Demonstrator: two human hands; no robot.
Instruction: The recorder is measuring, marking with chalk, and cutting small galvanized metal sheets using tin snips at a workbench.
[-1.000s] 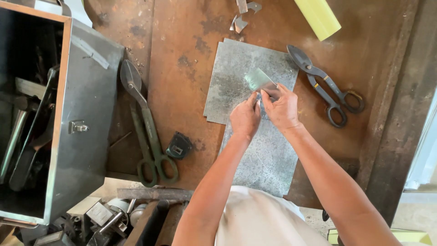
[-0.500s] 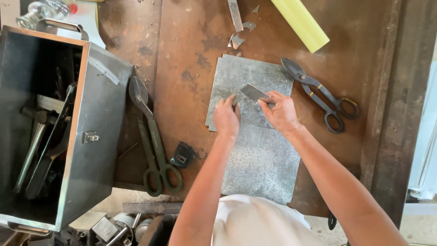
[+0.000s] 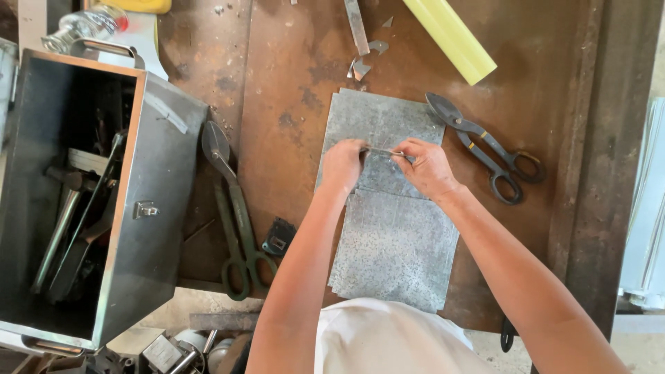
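The left hand [image 3: 343, 163] and right hand [image 3: 428, 166] each pinch one end of a thin metal strip [image 3: 383, 150] (seen edge-on) just above a grey metal sheet [image 3: 395, 242] on the rusty worktop [image 3: 291, 76]. Black snips [image 3: 485, 149] lie beside the sheet, green snips [image 3: 232, 208] left.

Bare worktop [image 3: 277, 104] lay open left of the metal sheet [image 3: 395, 249]; black snips [image 3: 485, 149] crowded its right edge, green snips [image 3: 232, 208] and the toolbox [image 3: 149, 208] blocked farther left.

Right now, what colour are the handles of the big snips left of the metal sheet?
Dark green handles, seen clearly in the head view.
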